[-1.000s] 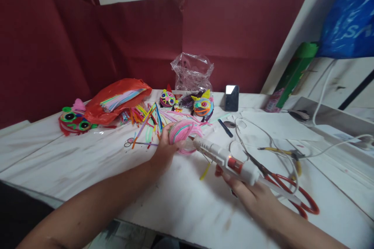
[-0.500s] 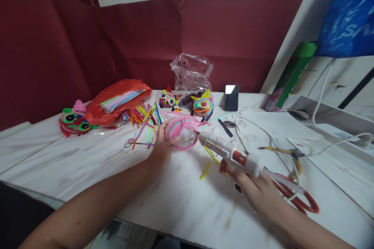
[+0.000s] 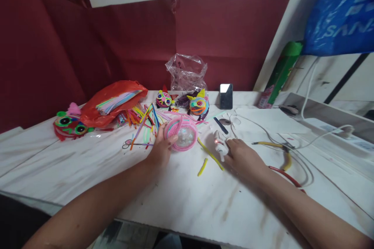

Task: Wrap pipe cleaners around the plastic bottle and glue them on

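Note:
My left hand point(image 3: 163, 146) grips the left side of a round, clear-centred form wrapped in pink pipe cleaners point(image 3: 191, 126), with a green strand across it. Its open-looking clear face is turned toward me. My right hand point(image 3: 241, 153) is closed round a white hot glue gun point(image 3: 221, 144), low over the table to the right of the pink form. A small light glows on the gun; its handle is hidden by my fingers. Two yellow pipe cleaner pieces point(image 3: 202, 167) lie between the hands.
Behind are a red bag of pipe cleaners point(image 3: 117, 85), scissors point(image 3: 127, 144), and finished animal heads point(image 3: 198, 105). A phone point(image 3: 226, 96) leans at the back. Yellow-handled pliers point(image 3: 270, 144), cables and a power strip point(image 3: 324, 124) lie right. A blue bag point(image 3: 339, 15) hangs above.
My right hand has drawn the glue gun away from the pink form and lowered it rightward, turning it. My left hand keeps its hold on the form. The view has shifted slightly.

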Tool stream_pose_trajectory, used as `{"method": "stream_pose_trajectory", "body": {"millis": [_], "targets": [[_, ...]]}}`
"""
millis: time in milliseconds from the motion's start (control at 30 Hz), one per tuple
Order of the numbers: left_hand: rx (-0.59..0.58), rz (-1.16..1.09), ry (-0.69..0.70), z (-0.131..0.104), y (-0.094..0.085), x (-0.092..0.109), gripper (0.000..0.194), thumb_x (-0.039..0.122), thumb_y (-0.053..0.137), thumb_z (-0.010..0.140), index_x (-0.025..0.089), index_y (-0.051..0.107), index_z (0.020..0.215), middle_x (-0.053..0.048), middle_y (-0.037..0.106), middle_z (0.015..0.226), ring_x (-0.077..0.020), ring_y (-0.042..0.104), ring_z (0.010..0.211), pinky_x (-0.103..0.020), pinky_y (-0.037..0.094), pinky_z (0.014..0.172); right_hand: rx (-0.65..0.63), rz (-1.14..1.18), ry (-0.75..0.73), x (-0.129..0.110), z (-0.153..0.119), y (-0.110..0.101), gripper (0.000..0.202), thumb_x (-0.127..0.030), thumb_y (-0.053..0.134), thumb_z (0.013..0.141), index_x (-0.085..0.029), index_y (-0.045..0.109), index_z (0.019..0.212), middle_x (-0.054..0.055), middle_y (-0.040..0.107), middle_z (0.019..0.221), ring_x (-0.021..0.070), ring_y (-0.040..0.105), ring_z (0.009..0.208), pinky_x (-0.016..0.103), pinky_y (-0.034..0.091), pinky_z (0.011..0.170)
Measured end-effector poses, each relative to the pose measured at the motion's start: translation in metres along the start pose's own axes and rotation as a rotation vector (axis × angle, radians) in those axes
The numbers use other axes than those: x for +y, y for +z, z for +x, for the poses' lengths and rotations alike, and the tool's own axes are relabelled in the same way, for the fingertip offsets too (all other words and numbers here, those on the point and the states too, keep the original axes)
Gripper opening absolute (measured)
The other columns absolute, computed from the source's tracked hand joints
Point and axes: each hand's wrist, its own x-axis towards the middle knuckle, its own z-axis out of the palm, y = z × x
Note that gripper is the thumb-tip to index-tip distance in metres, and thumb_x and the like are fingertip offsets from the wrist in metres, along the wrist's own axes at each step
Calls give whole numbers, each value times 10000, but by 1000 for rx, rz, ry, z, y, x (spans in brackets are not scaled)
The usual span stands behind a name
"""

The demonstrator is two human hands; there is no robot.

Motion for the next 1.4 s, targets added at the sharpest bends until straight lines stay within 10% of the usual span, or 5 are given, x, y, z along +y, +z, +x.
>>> {"method": "stream_pose_trajectory", "body": {"millis": [200,433,600,767,1400], "targets": [[29,101,43,-1,0,0,664,241,739,578,229,464,1183,-39,594,1111,-209,572,1011,-305,463,834,-8,-53,-145,20,-1,4,96,-236,554,757,-175,625,778,109,674,797,282,608,866,360,462,713],[39,336,79,-5,3,1,715,207,783,543,234,476,1188,-45,557,1154,-235,545,1072,-341,452,905,703,287,-503,-15,-7,-26,219,-196,510,883,-203,614,1075,119,665,1021,241,628,951,415,531,807],[-39,357,90,-9,3,1,725,239,805,552,220,467,1193,-60,555,1175,-251,541,1092,-352,441,929,726,160,-678,-57,0,-27,296,-148,493,909,-212,567,1188,162,607,1210,266,570,1091,449,522,860],[-115,359,95,-11,4,4,728,247,796,554,213,458,1198,-66,564,1174,-246,551,1065,-357,438,928,777,196,-673,-57,7,-14,218,-96,484,912,-188,614,1061,111,655,933,204,595,847,335,541,699],[-156,402,78,-4,1,7,776,298,820,512,222,455,1193,-66,561,1162,-260,559,1072,-364,463,915,125,826,-323,-36,6,-28,286,-426,579,862,-158,665,814,46,713,749,150,641,661,262,495,611]]}}
